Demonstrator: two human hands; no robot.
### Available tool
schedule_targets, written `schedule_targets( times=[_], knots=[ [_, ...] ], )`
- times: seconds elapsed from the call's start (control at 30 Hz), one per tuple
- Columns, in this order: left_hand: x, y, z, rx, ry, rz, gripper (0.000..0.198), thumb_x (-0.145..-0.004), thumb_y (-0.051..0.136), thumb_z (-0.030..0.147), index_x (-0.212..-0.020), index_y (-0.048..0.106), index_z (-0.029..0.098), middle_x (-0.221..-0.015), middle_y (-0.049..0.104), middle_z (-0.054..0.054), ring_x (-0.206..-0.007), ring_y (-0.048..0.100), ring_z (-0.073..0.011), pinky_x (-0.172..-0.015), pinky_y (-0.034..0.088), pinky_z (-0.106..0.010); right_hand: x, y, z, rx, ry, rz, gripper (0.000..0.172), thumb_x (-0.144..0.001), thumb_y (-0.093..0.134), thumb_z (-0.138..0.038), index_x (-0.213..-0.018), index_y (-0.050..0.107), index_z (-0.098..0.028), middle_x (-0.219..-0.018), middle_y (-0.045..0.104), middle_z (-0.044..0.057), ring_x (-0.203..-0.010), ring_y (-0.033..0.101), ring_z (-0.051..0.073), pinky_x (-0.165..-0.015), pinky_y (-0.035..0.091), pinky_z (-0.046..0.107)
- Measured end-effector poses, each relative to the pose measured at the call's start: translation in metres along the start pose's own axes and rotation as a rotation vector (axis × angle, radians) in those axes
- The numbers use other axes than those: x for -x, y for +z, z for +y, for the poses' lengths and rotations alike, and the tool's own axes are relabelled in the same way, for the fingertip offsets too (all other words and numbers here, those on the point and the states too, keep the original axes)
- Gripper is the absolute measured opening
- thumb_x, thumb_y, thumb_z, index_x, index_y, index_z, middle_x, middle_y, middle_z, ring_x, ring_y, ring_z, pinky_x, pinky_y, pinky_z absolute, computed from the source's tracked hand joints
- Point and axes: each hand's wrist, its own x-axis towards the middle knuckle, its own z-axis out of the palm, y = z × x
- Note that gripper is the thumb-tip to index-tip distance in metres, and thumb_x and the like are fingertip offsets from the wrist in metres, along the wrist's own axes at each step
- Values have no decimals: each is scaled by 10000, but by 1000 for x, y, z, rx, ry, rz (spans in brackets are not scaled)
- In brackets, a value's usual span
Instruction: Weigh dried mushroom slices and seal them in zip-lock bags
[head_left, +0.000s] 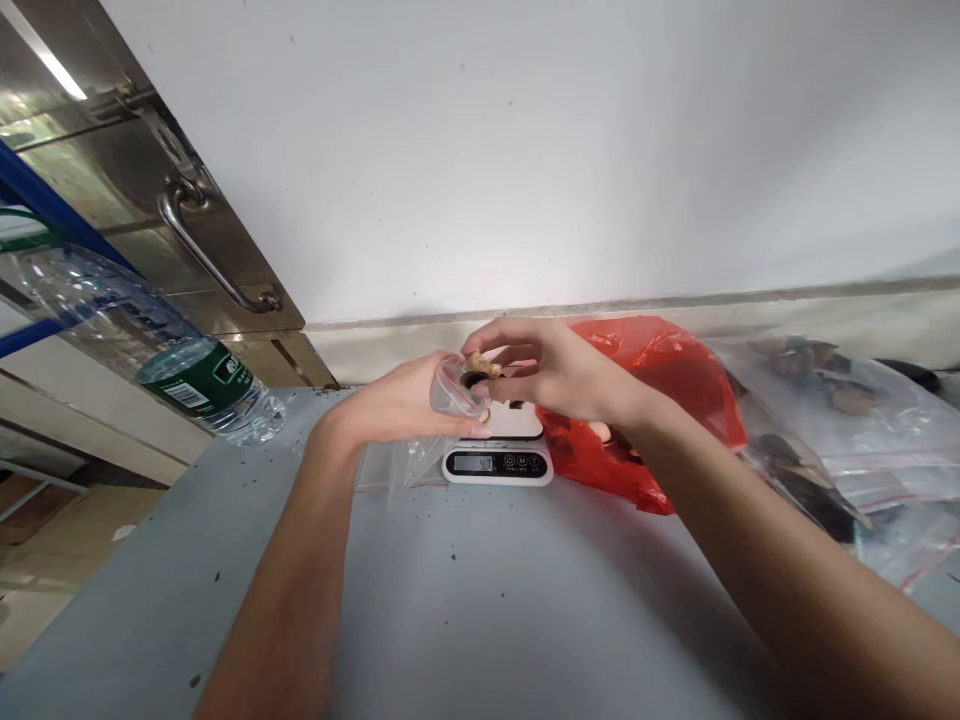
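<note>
Over a small white digital scale (498, 466), my left hand (397, 405) grips a clear zip bag (452, 390) by its sides, its mouth toward the right. My right hand (566, 370) pinches a brown, dried-looking piece (481, 366) with a dark underside, right at the bag's mouth; its exact kind I cannot make out. Small bits show on the scale's plate, partly hidden by my hands. The display seems to show 4 and 7. Just behind my right wrist, a red plastic bag (660, 365) lies open with pale and dark pieces in it.
Flat clear zip bags (394, 468) lie left of the scale. Filled clear bags (885, 440) with dark pieces crowd the right side. A large water bottle (187, 375) stands at the grey table's (450, 640) left edge. A white wall (525, 180) rises behind; dark crumbs dot the tabletop.
</note>
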Motion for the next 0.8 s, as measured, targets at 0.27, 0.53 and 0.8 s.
schedule_targets(
  times=[0.27, 0.53, 0.8],
  knots=[
    [4, -6, 2, 31, -9, 17, 638, -774, 818, 546, -1308, 597, 277, -1259, 722, -44, -1189, 677, -313, -955, 543, -406, -3, 16, 4, -11, -39, 4, 315, -785, 795, -234, -1086, 718, -184, -1045, 788, 66, -958, 748, 215, -898, 612, 396],
    [9, -9, -1, 67, -74, 14, 687, -781, 762, 645, -1301, 573, 238, -1215, 733, -92, -1138, 697, -322, -911, 554, -418, -5, 18, 3, -47, 57, 157, 228, -957, 651, -327, -1073, 730, -147, -1015, 803, 111, -873, 748, 206, -748, 589, 332],
    [19, -20, -6, -59, -165, 127, 797, -721, 735, 743, -1325, 557, 255, -1337, 672, -105, -1226, 650, -338, -920, 562, -390, -1, 6, 14, 523, 201, -260, 416, -875, 566, -42, -1201, 760, -213, -1270, 744, 87, -995, 705, 198, -796, 511, 272]
  ],
)
